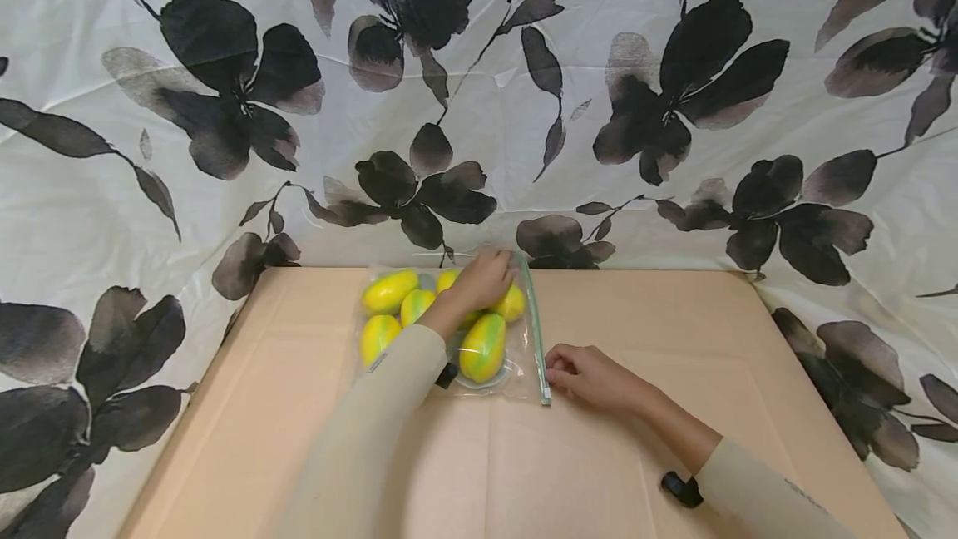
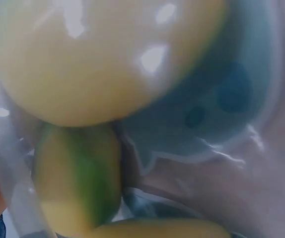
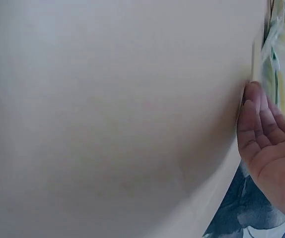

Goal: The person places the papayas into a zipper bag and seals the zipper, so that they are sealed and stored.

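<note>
A clear zip bag (image 1: 524, 373) lies at the far edge of the cardboard, holding several yellow, mango-like fruits (image 1: 482, 348) with green streaks. Its green zip strip (image 1: 535, 327) runs down the right side, with a pale slider (image 1: 546, 394) at the near end. My left hand (image 1: 479, 283) reaches over the fruits and grips the bag by the strip's far end; its fingertips are partly hidden. Beside the slider end is my right hand (image 1: 591, 374), fingers loosely bent. In the right wrist view that hand (image 3: 276, 158) has its thumb apart from the fingers.
A light brown cardboard sheet (image 1: 599, 472) covers the work surface. Behind and along its sides hangs white cloth (image 1: 539, 173) with dark flowers. Through the bag in the left wrist view, a bluish printed patch (image 2: 222, 114) shows under the fruit.
</note>
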A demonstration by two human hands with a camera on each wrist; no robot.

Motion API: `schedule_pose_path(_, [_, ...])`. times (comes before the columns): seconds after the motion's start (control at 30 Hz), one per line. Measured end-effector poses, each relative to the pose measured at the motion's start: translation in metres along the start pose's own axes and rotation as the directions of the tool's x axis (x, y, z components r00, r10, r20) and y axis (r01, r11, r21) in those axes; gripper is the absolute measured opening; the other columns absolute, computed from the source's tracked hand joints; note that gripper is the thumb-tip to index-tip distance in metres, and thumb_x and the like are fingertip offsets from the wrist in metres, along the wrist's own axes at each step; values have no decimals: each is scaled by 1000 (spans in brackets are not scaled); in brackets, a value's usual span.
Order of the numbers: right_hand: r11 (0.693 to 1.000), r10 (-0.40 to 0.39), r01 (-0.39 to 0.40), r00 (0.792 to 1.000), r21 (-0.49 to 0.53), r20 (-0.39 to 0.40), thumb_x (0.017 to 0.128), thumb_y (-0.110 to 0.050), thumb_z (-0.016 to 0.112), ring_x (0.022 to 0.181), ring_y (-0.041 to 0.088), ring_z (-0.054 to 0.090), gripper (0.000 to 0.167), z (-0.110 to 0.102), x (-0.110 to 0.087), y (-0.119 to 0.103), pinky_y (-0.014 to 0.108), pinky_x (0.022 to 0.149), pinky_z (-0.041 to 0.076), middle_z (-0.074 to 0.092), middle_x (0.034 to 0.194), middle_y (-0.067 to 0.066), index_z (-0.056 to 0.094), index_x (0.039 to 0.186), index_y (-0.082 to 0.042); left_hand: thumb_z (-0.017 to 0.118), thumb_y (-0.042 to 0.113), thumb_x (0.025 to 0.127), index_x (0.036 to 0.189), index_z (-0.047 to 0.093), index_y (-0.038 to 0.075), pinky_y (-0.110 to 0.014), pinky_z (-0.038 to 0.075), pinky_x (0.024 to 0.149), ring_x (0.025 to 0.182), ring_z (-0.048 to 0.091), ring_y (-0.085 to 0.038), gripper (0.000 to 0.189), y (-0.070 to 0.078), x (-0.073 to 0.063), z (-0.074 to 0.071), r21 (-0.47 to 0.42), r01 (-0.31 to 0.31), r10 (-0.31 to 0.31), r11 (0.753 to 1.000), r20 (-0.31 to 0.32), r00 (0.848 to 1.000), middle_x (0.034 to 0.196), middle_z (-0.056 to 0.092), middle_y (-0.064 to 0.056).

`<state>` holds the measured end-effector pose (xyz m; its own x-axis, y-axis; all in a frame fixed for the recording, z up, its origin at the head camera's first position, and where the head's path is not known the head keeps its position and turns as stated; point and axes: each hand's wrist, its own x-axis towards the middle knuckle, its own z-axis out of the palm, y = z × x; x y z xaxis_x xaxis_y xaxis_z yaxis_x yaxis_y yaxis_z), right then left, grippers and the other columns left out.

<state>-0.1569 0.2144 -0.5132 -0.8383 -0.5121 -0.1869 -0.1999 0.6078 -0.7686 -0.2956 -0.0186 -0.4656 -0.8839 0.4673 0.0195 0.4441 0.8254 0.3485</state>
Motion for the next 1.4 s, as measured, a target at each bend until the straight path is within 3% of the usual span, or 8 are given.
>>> schedule_pose_path(0.17, [998, 53, -51, 997, 44, -47, 105, -29, 61, 87, 13, 70, 37, -13, 20, -2, 29, 74, 59, 74, 109, 1, 59, 134, -6, 43, 34, 110, 150, 51, 5, -44, 40, 119, 139, 53, -32, 49, -2, -12, -2, 20, -29, 28, 999, 10, 1000, 150, 54, -15])
schedule_pose_path(0.37, [997, 78, -76, 993, 32, -87, 106, -26, 58, 103, 17, 74, 54, -29, 46, -6, 37, 92, 59, 73, 125, 11, 45, 151, 0, 48, 34, 109, 155, 43, 4, -46, 32, 125, 150, 40, -35, 56, -2, -30, -7, 55, -81, 80, 995, 19, 997, 162, 41, -19])
schedule_pose_path(0.63, [988, 121, -110, 988, 108, -100, 104, -29, 62, 85, 16, 75, 61, -32, 72, -7, 32, 75, 62, 77, 112, 12, 43, 152, 3, 50, 42, 108, 158, 39, 8, -50, 28, 126, 153, 34, -37, 61, -5, -64, -21, 62, -116, 117, 991, -4, 993, 165, 36, -18])
schedule_pose_path(0.9, [984, 127, -110, 984, 138, -123, 103, -19, 62, 67, 14, 71, 44, -22, 80, -6, 29, 65, 61, 78, 91, 7, 55, 140, 3, 53, 39, 107, 158, 39, 6, -50, 26, 126, 155, 32, -35, 63, -22, -102, -33, 55, -108, 113, 993, -95, 989, 165, 36, -17])
schedule_pose_path(1.07, [975, 139, -112, 981, 190, -134, 102, -13, 63, 64, 15, 72, 42, -18, 80, -7, 31, 64, 62, 79, 93, 9, 53, 139, 4, 54, 37, 106, 156, 40, 3, -52, 26, 126, 154, 32, -38, 62, -40, -124, -38, -4, -36, 35, 999, -143, 989, 164, 37, -19])
schedule_pose_path(1.23, [971, 154, -123, 977, 206, -144, 103, -10, 61, 68, 16, 74, 40, -18, 78, -7, 32, 64, 62, 78, 98, 12, 52, 140, 2, 56, 34, 105, 157, 35, 0, -58, 21, 126, 154, 27, -45, 65, -62, -142, -36, -77, 72, -86, 994, -197, 977, 164, 34, -24])
schedule_pose_path(1.3, [970, 156, -124, 977, 210, -147, 103, -9, 60, 70, 16, 75, 40, -18, 76, -7, 32, 64, 63, 78, 100, 12, 52, 141, 1, 56, 34, 105, 158, 32, 0, -62, 20, 125, 154, 22, -49, 67, -72, -149, -34, -127, 126, -151, 984, -205, 967, 165, 29, -27])
schedule_pose_path(1.4, [967, 166, -131, 975, 220, -149, 103, -9, 60, 73, 17, 75, 39, -19, 72, -5, 32, 64, 63, 78, 101, 12, 52, 141, -1, 52, 37, 107, 161, 24, 1, -67, 18, 124, 156, 15, -50, 72, -87, -157, -29, -239, 209, -256, 948, -187, 948, 167, 19, -29])
